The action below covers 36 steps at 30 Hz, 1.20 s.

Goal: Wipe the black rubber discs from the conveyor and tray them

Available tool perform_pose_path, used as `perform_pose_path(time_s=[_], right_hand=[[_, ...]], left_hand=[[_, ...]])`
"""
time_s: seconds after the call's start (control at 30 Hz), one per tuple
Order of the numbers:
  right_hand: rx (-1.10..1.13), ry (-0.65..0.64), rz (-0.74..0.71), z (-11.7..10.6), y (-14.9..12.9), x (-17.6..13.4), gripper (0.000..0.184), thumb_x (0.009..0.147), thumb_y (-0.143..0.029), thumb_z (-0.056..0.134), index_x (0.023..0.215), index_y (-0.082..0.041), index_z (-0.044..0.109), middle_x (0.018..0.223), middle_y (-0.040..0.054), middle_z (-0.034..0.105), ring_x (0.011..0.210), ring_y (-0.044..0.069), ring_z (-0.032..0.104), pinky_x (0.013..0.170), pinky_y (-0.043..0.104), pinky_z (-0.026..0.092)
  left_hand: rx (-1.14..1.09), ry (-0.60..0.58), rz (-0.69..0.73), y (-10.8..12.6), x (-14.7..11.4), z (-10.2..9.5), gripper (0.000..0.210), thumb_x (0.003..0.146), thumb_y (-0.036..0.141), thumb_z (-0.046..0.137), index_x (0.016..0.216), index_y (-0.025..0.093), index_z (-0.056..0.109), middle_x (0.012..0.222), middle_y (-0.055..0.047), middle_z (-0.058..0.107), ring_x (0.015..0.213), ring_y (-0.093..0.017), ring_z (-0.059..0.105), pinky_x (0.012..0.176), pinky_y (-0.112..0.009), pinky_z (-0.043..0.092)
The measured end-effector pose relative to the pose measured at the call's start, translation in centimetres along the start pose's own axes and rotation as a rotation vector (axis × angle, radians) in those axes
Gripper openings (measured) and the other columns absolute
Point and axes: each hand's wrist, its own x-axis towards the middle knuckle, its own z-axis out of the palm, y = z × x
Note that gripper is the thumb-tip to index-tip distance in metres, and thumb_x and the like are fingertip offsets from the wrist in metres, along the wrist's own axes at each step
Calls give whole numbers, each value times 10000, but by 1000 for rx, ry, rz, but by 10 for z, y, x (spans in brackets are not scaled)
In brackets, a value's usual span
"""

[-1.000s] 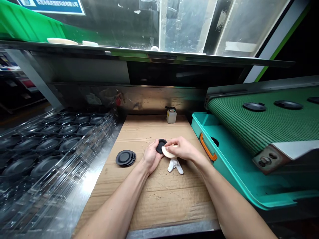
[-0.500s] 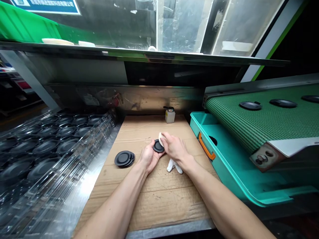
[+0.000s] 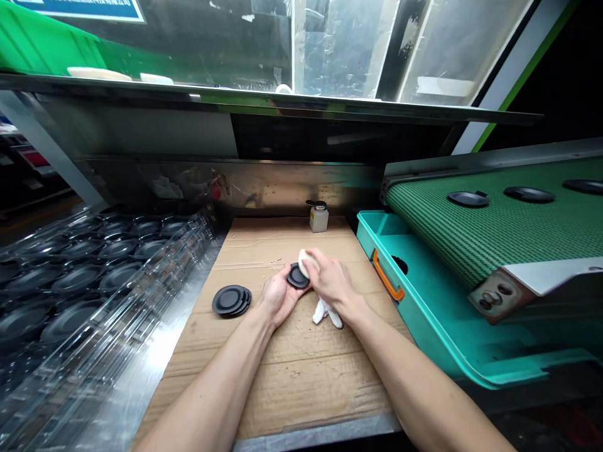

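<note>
The black round rimmed disc (image 3: 297,277), probably light, stiff and a little slippery, seems best taken by its rim; it is above the brown cardboard-covered tabletop (image 3: 301,383), clasped in the left hand (image 3: 279,295), palm turned up, thumb at the edge. The right hand (image 3: 332,279), back uppermost, wrist angled inward, pinches a cream-white rounded pad (image 3: 303,261), likely soft, over the disc's right edge

Matt disc (image 3: 296,277), creased cardboard (image 3: 306,376), glossy tray (image 3: 120,329)

White pad (image 3: 302,262) now steeper, at the upper right of the black disc (image 3: 296,276)
</note>
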Motion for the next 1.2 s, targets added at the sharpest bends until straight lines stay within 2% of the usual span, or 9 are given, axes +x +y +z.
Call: perform_pose_path(time_s=[0.1,0.2,0.37,0.47,0.57,0.7,0.8,0.87,1.2], right_hand=[[-38,135,161,-3,12,3,360,979,-452,357,1252,-300,535,975,31,717,840,218,666,680,269,415],[-4,201,222,-3,20,4,369,981,-454,343,1250,-298,541,1015,38,712,880,220,660,711,277,417],[25,127,294,6,29,4,379,957,-496,375,1224,-314,574,994,39,716,901,228,658,740,292,436],[40,102,328,9,34,6,367,949,-487,396,1203,-309,591,1029,42,710,960,224,647,780,293,442],[35,87,356,8,37,7,359,944,-481,405,1190,-309,601,1042,42,708,975,228,645,785,299,448],[21,62,355,7,36,8,376,942,-489,402,1207,-305,595,1052,47,706,974,231,647,787,305,454],[28,59,353,7,36,8,375,941,-493,402,1206,-310,593,1059,41,705,979,234,648,789,309,459],[36,60,346,7,36,7,377,942,-501,397,1201,-311,594,1064,38,705,982,235,648,789,314,462],[33,79,341,10,38,7,388,938,-492,413,1209,-292,606,1061,52,703,1014,228,635,826,310,453]], left_hand=[[20,-18,-40,3,0,-1,341,961,298,392,947,42,617,1074,-224,664,939,-261,665,821,-405,562],[11,-40,-54,9,-2,-1,363,956,327,380,988,46,608,1121,-238,648,944,-275,667,784,-396,564],[58,-67,-27,13,-10,3,327,921,335,431,1074,89,584,1156,-209,641,968,-289,660,808,-441,541],[333,-57,167,5,-12,6,399,847,344,604,1180,129,555,1199,-170,629,1046,-257,631,890,-396,503],[692,-63,470,-6,-14,8,694,721,291,764,1328,173,449,1253,-136,597,1167,-227,562,1024,-374,418],[1073,-90,826,-10,-20,10,855,711,228,757,1439,245,309,1281,-95,567,1212,-222,519,1081,-409,362],[1192,-100,974,-10,-27,15,891,728,196,729,1472,268,244,1280,-76,566,1214,-225,506,1083,-423,348],[1161,-106,966,-9,-32,19,904,723,184,731,1477,272,240,1272,-70,573,1208,-232,504,1089,-420,329],[733,-2,584,-5,-42,34,895,591,77,787,1385,272,424,1247,-83,578,1311,-285,376,1147,-388,191]])
